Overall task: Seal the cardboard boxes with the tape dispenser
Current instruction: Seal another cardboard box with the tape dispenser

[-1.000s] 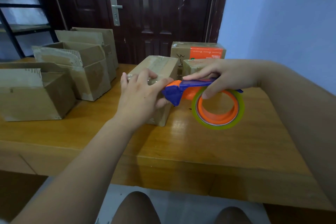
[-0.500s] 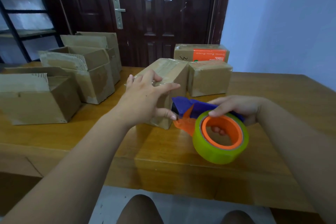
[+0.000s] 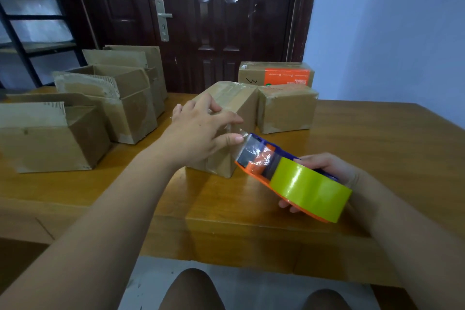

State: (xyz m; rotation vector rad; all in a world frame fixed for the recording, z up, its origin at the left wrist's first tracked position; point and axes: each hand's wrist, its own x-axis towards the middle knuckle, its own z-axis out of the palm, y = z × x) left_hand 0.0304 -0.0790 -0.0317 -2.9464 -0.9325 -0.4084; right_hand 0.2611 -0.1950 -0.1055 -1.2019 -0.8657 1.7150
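A closed cardboard box [image 3: 235, 102] with clear tape along its top stands mid-table. My left hand [image 3: 201, 132] rests on its near top edge, fingers spread over the top and thumb pressed against the tape on the near face. My right hand [image 3: 327, 168] grips a blue and orange tape dispenser [image 3: 261, 161] carrying a yellow-green tape roll [image 3: 310, 189]. The dispenser is tilted low just right of the box's near face, with its blue front end at my left thumb. A strip of clear tape runs from the dispenser to the box.
Two closed boxes sit behind on the right: a plain one [image 3: 286, 109] and one with an orange label [image 3: 276, 75]. Several open boxes [image 3: 50, 138] [image 3: 123, 100] line the left side of the wooden table [image 3: 377, 148]. A dark door stands behind.
My right hand has brought the dispenser from the box's top edge down its near face and toward me, turning it flatter. My left hand has stayed on the box.
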